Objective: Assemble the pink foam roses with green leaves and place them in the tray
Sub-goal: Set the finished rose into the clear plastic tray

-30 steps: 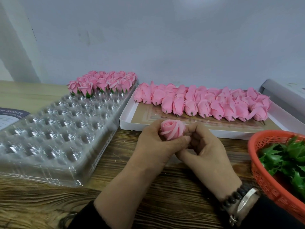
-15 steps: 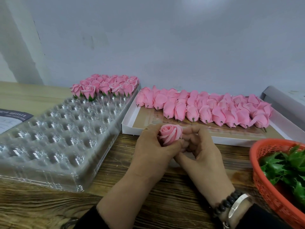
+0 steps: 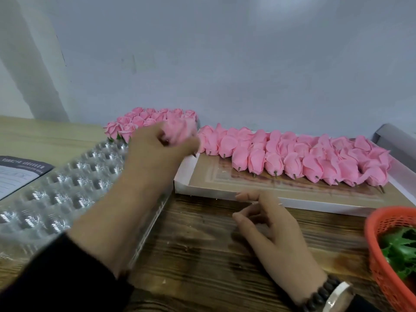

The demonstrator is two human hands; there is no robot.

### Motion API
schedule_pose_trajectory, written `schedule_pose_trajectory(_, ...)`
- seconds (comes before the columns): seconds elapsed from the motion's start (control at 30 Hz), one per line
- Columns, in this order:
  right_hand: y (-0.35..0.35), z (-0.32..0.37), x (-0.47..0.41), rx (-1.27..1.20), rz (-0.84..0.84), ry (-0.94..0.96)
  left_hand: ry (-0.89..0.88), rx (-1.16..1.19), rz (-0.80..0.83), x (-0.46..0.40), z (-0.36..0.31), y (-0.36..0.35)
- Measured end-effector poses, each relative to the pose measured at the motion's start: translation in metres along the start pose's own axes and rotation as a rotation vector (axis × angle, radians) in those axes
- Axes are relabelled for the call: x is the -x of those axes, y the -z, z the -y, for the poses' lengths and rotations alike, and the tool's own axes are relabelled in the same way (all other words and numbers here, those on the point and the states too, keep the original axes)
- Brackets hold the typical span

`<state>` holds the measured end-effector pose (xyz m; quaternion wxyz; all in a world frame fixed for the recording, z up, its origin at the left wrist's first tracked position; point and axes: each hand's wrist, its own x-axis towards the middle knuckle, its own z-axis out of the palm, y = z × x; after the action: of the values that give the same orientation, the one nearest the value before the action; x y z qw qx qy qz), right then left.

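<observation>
Gripping one pink foam rose, my left hand curls its fingers round the bloom above the far right corner of the clear plastic tray; motion blur smears both, so I cannot tell whether the rose touches a cell. My right hand hangs over the dark wooden table, fingers loosely curled and holding nothing, with a beaded bracelet and a metal bangle at the wrist. The tray is moulded into rows of round, glossy cups, its near-left part cut off by the frame. At its far end sits a cluster of finished roses, roughly a dozen, partly hidden by my hand. In the one flat white cardboard box lie about twenty-odd unfinished rose heads, soft folded petals on short stubs. One orange mesh basket, cropped at right, holds jagged green leaves, too tangled to count.
</observation>
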<state>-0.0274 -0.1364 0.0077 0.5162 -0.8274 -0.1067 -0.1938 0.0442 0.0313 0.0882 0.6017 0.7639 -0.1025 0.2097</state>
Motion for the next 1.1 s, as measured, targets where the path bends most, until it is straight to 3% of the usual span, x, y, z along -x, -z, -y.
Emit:
schedule_pose_trajectory(0.23, 0.000, -0.005, 0.000, 0.065, 0.084, -0.028, 0.109, -0.161, -0.135, -0.090, 0.040, 0.042)
schedule_pose_trajectory(0.47, 0.000, -0.009, -0.007, 0.149, 0.063, -0.056, 0.191, -0.355, -0.185, -0.134, 0.092, 0.038)
schedule_pose_trajectory(0.77, -0.001, -0.016, -0.008, 0.222, 0.103, -0.148, 0.150, -0.735, -0.111, -0.140, 0.115, 0.024)
schedule_pose_trajectory(1.1, -0.002, -0.012, -0.010, 0.199, 0.088, -0.157, 0.168, -0.848, -0.062, -0.148, 0.125, 0.025)
